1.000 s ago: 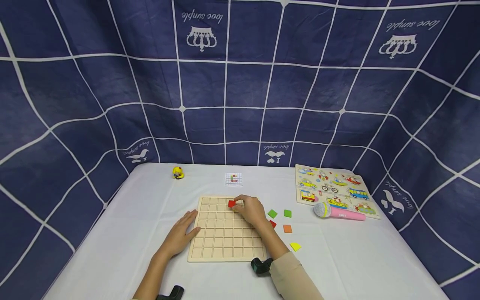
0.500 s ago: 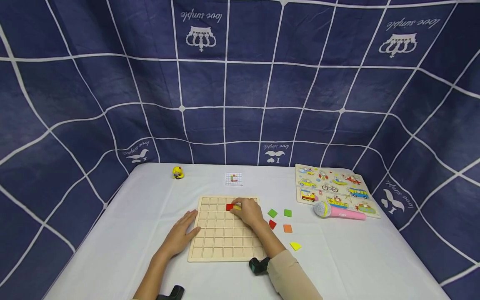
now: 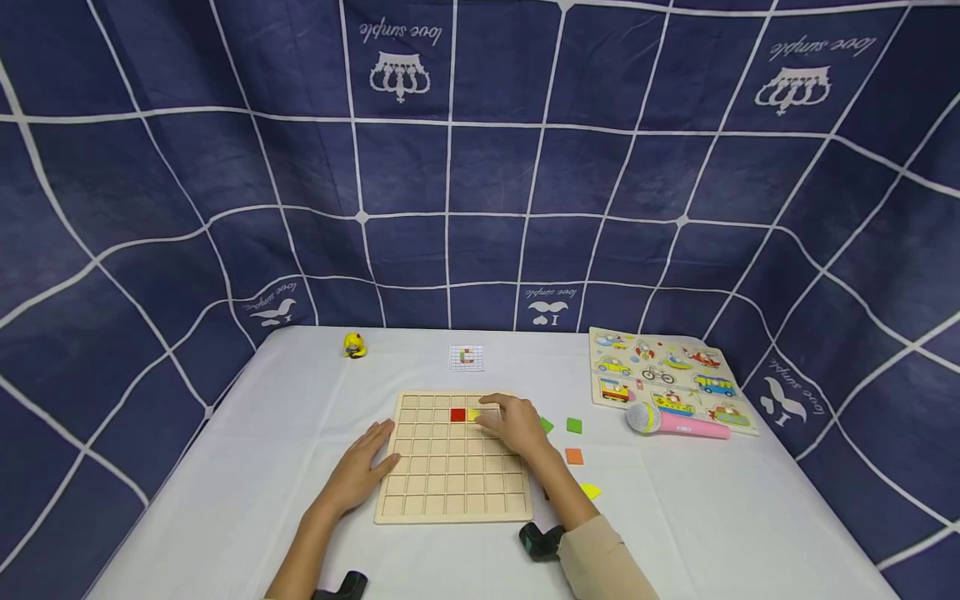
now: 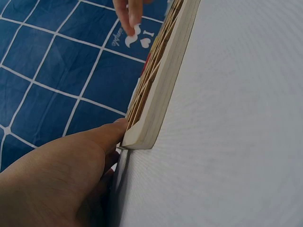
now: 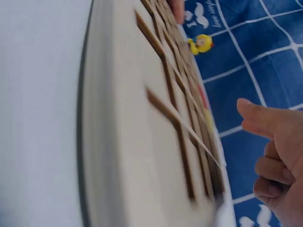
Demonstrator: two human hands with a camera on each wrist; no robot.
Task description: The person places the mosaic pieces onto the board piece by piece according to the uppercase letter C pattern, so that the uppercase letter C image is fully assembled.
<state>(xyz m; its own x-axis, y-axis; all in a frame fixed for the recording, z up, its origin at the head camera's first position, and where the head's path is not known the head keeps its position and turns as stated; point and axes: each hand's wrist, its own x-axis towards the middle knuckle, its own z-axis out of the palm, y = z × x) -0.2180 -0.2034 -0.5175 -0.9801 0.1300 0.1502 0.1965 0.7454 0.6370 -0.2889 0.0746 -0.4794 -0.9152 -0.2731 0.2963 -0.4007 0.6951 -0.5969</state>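
Note:
A wooden grid board (image 3: 437, 483) lies flat on the white table. In its upper part sit a red square tile (image 3: 458, 415) and, just right of it, a yellow tile (image 3: 472, 415), partly hidden by fingers. My right hand (image 3: 517, 427) is over the board's upper right, its fingertips near the yellow tile. In the right wrist view that hand (image 5: 284, 156) holds nothing; thumb and forefinger point forward, the other fingers bend loosely. My left hand (image 3: 358, 471) rests at the board's left edge with straight fingers, and its thumb touches the rim in the left wrist view.
Right of the board lie loose tiles: green (image 3: 573, 426), orange (image 3: 574, 457) and yellow (image 3: 591, 492), some partly behind my right arm. A pattern card (image 3: 467, 358) and a yellow duck figure (image 3: 355, 345) stand farther back. A pink microphone (image 3: 693, 426) touches a vehicle puzzle board (image 3: 648, 367).
The red tile has been slid slightly left and down into a cell, with the yellow tile now showing beside it. My right hand has let go and moved right. The left hand has not moved.

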